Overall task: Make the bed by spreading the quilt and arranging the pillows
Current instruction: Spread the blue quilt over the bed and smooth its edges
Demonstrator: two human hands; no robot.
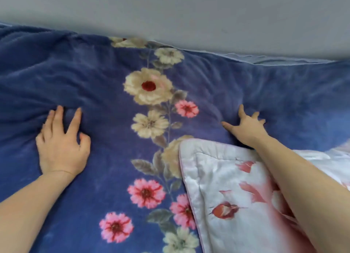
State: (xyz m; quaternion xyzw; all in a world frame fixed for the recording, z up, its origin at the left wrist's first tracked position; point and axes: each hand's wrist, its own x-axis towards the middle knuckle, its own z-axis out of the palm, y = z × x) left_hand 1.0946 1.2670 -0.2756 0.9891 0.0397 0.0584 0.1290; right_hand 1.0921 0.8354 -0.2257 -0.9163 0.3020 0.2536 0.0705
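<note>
Left hand (pixel 61 145), right hand (pixel 246 128) outspread

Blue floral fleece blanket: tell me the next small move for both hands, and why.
Probably sweep both hands outward: the left hand and right hand press flat on the blue floral fleece blanket, and creases bunch ahead of them.

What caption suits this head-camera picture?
Left hand and right hand press a blue floral blanket; a white rose-print quilt lies under the right forearm.
</note>
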